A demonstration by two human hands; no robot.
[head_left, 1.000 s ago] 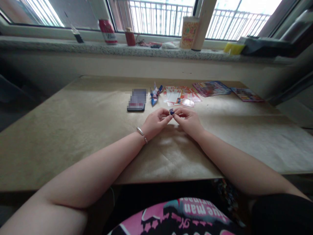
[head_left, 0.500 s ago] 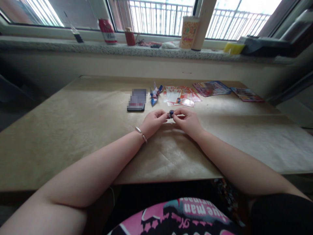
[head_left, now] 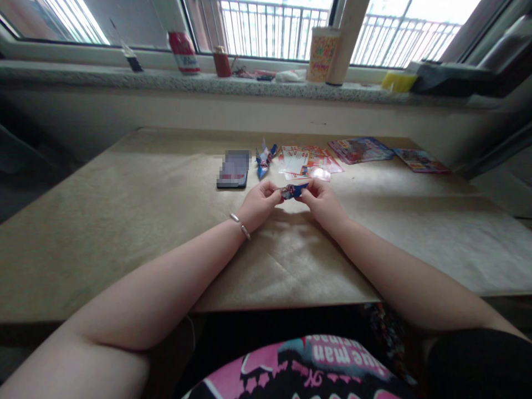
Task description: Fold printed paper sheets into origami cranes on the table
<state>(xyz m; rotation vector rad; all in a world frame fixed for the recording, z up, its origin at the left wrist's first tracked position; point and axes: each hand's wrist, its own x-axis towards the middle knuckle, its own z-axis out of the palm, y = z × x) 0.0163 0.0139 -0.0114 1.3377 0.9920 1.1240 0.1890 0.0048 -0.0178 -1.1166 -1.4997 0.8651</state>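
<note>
Between my two hands, just above the table, is a small folded piece of blue patterned paper (head_left: 294, 191). My left hand (head_left: 262, 204) pinches its left end between thumb and fingers. At its right end, my right hand (head_left: 322, 202) grips it in the same way. A silver open bangle circles my left wrist. Beyond the hands stands a folded paper crane (head_left: 265, 159) in blue, white and red. To the right of the crane lie several loose red and white printed sheets (head_left: 307, 162).
A dark phone (head_left: 233, 169) lies left of the crane. Two stacks of colourful printed paper (head_left: 361, 150) are at the far right. Along the windowsill stand a red can (head_left: 183, 54), a red bottle (head_left: 221, 62), a patterned paper cup (head_left: 322, 54) and a yellow object (head_left: 399, 82).
My right hand has drawn slightly to the right, away from my left. More of the blue paper now shows stretched between them.
</note>
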